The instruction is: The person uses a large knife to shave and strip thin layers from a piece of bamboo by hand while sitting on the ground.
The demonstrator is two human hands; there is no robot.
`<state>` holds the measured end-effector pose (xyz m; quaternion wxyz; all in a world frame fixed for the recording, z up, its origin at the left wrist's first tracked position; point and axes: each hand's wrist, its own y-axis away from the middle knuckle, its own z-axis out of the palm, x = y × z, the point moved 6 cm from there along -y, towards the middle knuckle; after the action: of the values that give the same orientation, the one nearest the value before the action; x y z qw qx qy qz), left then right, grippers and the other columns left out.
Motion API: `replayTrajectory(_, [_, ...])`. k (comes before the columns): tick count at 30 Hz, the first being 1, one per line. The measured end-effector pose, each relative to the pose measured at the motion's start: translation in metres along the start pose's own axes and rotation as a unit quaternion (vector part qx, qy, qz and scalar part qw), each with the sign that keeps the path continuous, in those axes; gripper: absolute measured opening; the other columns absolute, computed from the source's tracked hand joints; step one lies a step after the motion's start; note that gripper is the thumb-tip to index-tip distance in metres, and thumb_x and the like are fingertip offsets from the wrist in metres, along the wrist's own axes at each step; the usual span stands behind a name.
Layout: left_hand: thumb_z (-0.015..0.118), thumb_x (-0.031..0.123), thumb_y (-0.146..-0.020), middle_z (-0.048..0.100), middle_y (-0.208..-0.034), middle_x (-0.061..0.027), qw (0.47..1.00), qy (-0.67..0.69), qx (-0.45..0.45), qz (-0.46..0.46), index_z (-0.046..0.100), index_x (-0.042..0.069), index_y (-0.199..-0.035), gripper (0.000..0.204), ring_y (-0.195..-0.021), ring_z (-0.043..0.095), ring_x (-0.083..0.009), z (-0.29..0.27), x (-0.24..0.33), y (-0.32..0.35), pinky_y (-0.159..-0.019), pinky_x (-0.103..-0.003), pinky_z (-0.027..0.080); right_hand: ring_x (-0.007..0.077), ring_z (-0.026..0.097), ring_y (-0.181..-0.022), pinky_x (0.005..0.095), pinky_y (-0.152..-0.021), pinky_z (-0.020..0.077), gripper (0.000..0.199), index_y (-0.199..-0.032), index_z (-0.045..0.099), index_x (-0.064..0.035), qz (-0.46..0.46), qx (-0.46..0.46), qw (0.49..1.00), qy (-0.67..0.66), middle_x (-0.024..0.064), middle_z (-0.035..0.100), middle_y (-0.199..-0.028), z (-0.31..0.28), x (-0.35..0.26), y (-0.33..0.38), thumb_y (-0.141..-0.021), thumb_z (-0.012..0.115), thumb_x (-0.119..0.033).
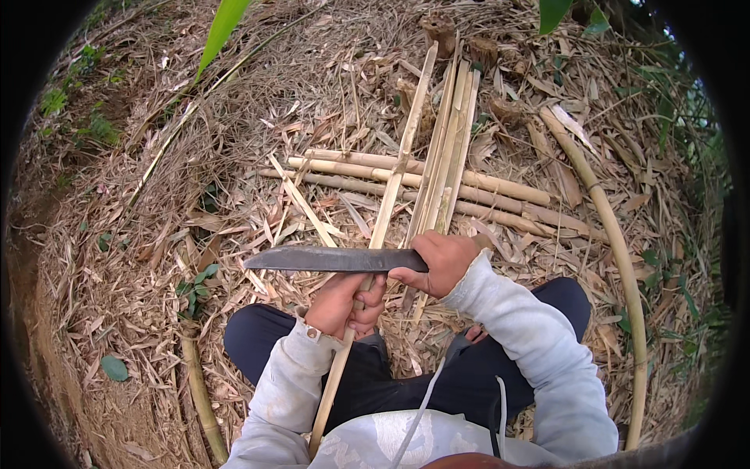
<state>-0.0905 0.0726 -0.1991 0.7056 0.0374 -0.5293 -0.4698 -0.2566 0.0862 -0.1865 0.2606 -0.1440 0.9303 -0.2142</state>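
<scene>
1. Two bare hands, both closed, in front of a seated person with dark-clad legs (562, 303).
2. Left hand (344, 305): fingers wrapped around a long pale split strip (388, 205), just below the blade.
3. Right hand (447, 262): gripping the large knife (324, 259) at its right end; handle hidden by the fingers. Blade lies crosswise over the strip, tip to the left.
4. Strip slants from the person's lap up and away, passing above several poles (512, 187) laid crosswise on leaf litter (258, 102).
5. More split strips (451, 148) rest across those poles, right of the held one.
6. Curved pole (613, 223) far right.
</scene>
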Motion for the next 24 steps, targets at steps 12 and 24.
replayTrajectory(12, [0.040, 0.034, -0.104, 0.032, -0.057, 0.0044, 0.978, -0.118, 0.165, 0.040, 0.046, 0.012, -0.089, 0.027, -0.036, 0.021, -0.0055, -0.003, -0.041, -0.020, -0.032, -0.024, 0.013, 0.0391, 0.066, -0.079, 0.0461, -0.073, 0.0540, 0.073, -0.094, 0.061, -0.0033, 0.115, -0.177, 0.977, 0.002, 0.0192, 0.067, -0.082, 0.024, 0.034, 0.018, -0.087, 0.039, -0.073])
replayTrajectory(24, [0.039, 0.033, -0.104, 0.041, -0.063, 0.0005, 0.991, -0.104, 0.081, 0.019, 0.050, 0.007, -0.100, 0.029, -0.038, 0.028, -0.0061, -0.020, -0.036, -0.035, -0.034, -0.023, 0.021, 0.0221, 0.062, -0.057, 0.0371, -0.061, 0.0517, 0.052, -0.075, 0.067, -0.0021, 0.318, -0.109, 0.899, -0.282, 0.0110, 0.063, -0.062, 0.063, 0.043, 0.012, -0.085, 0.066, -0.053])
